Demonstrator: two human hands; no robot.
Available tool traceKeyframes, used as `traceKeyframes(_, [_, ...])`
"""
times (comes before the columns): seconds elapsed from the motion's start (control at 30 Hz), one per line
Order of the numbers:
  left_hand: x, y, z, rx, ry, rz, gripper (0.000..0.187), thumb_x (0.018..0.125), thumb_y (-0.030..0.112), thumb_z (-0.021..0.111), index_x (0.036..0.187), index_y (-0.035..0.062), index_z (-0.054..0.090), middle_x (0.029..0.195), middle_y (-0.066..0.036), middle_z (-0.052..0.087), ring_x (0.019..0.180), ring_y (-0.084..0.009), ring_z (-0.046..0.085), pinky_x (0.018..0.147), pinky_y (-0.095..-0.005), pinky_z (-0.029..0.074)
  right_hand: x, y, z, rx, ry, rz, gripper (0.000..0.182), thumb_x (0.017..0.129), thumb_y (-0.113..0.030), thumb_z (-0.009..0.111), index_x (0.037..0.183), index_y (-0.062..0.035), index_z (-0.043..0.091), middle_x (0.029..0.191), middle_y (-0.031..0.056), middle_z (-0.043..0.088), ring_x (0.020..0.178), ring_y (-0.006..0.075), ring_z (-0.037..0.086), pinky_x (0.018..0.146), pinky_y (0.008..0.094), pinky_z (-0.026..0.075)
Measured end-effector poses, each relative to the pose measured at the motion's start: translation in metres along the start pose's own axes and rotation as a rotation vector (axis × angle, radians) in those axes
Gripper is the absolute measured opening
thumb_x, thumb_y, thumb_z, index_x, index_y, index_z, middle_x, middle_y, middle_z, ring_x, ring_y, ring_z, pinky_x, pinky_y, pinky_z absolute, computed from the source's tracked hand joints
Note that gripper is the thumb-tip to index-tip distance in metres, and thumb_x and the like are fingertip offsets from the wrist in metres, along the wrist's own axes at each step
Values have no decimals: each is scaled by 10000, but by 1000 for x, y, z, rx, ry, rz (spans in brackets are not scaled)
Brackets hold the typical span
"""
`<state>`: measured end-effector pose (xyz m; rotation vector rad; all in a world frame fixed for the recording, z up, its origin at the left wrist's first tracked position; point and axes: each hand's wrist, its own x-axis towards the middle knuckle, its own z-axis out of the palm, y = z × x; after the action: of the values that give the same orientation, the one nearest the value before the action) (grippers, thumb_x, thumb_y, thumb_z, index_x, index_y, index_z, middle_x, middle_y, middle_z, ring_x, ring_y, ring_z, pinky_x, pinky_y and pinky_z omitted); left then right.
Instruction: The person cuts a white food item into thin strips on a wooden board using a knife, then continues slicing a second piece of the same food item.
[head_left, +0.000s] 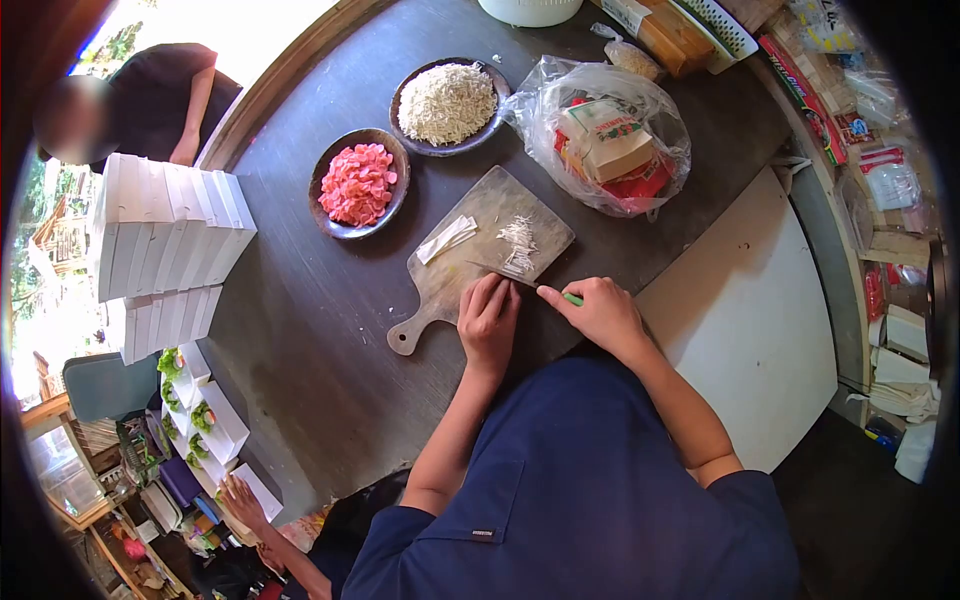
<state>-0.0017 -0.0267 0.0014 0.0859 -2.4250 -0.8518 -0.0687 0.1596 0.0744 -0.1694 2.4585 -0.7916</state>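
My right hand (603, 318) grips a knife (572, 298) by its green handle, the blade lying low across the near edge of a wooden cutting board (440, 285). Close to the blade, my left hand (486, 318) has its fingers bent and pressed together at the board's near edge; what they hold is hidden beneath them. Thin pale shreds (518, 243) lie loose on the board beyond the knife. Left of them rest several flat whitish strips (447, 240), side by side.
Beyond the board stand a bowl of pink slices (358, 186) and a bowl of white shreds (447, 104). A plastic bag with packets (610, 140) sits right of them. White boxes (165, 235) are stacked at left. A co-worker's hand (243, 500) is over open boxes of greens at lower left.
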Motion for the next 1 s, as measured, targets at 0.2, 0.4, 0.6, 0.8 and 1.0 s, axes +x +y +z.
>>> traceKeyframes(0.2, [0, -1, 0, 1, -4, 4, 202, 843, -8, 846, 1037, -1, 788, 1115, -101, 760, 1018, -306, 732, 903, -411, 604, 2, 0, 2, -32, -1, -12, 636, 993, -680, 676, 965, -73, 865, 905, 238, 789, 912, 461, 770, 827, 529, 618])
traceKeyframes(0.4, [0, 0, 0, -1, -2, 6, 199, 842, -11, 846, 1034, -5, 791, 1106, -104, 762, 1011, -304, 734, 900, -409, 605, 10, -1, 19, 45, 91, -62, 647, 995, -677, 675, 896, -59, 840, 857, 249, 769, 890, 476, 757, 809, 546, 610])
traceKeyframes(0.6, [1, 2, 0, -15, 22, -14, 196, 829, -15, 859, 1017, 8, 807, 1086, -93, 778, 987, -300, 736, 890, -406, 602, 9, 1, 7, 0, 76, -55, 677, 1000, -662, 684, 829, -16, 792, 793, 252, 728, 812, 483, 729, 730, 534, 577])
traceKeyframes(0.8, [0, 0, 0, -7, 11, 2, 192, 847, -13, 847, 1030, -12, 791, 1102, -102, 762, 1007, -304, 739, 899, -410, 607, 2, -1, 1, -9, -8, -14, 669, 992, -673, 678, 991, -28, 853, 937, 257, 783, 931, 464, 767, 843, 521, 618])
traceKeyframes(1.0, [1, 1, 0, -22, 12, -8, 205, 822, -28, 853, 1017, -13, 792, 1089, -104, 766, 1000, -308, 738, 893, -410, 604, 2, 0, 3, -34, 1, -14, 666, 993, -676, 676, 970, -35, 856, 923, 255, 782, 926, 460, 769, 838, 523, 618])
